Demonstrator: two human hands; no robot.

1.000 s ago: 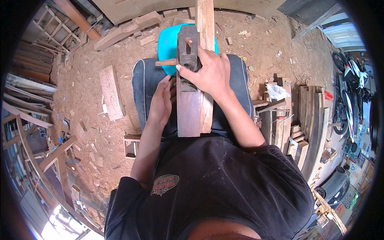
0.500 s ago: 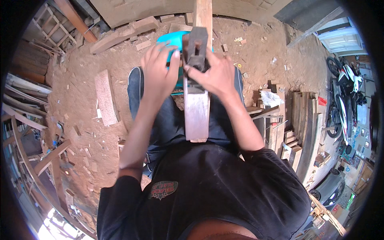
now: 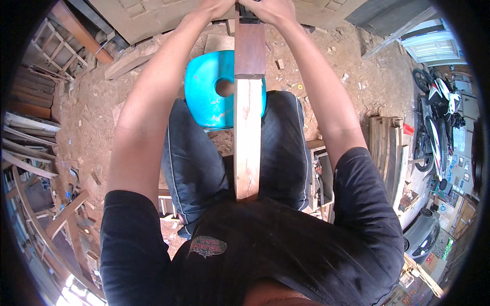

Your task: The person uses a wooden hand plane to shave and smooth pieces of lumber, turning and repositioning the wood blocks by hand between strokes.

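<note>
A long wooden hand plane lies along a pale timber beam, its dark brown rear end toward me. At the far top edge, my right hand is closed around the plane, thumb over its top. My left hand is at the plane's left side, closed against it, with its fingers partly cut off by the picture edge. Both arms stretch far forward. The beam's near end reaches my shirt, between my thighs. The plane's front part is out of view.
A turquoise stool with a round hole stands left of the beam, partly beneath it. Stacked boards lie on the right, near a motorcycle and a grey car. More timber leans at left. Scraps litter the dirt floor.
The plane has slid away from me along the beam, baring its near part. My left hand, open beside the plane before, is now at it. Both arms have extended forward.
</note>
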